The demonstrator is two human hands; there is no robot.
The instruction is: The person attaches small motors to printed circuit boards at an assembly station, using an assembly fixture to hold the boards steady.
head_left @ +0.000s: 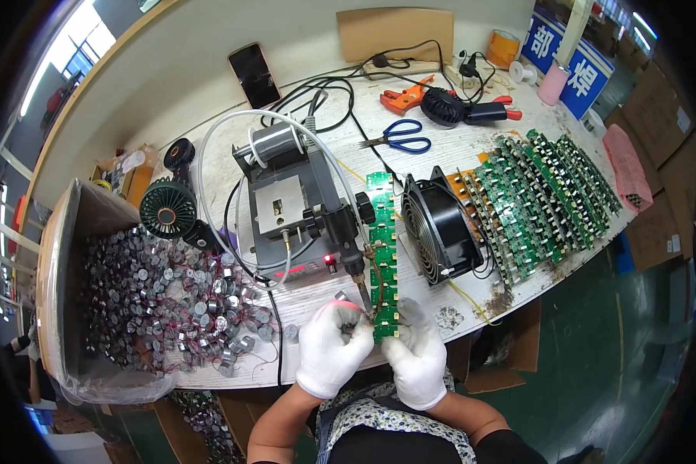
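A long green circuit board strip lies lengthwise toward me on the bench, with small white parts along it. My left hand, in a white glove, is closed at the strip's left edge. A small silver motor pokes out above its fingers, and the wires there are too fine to follow. On the strip's right, my gloved right hand grips the near end between thumb and fingers. Just over the strip, by my left fingertips, a soldering iron points down from its clamp on the grey solder feeder.
Loose silver motors with red wires heap at the left, spilling from a plastic-lined box. A black square fan stands right of the strip, before rows of green boards. Blue-handled scissors, cables and a phone lie behind.
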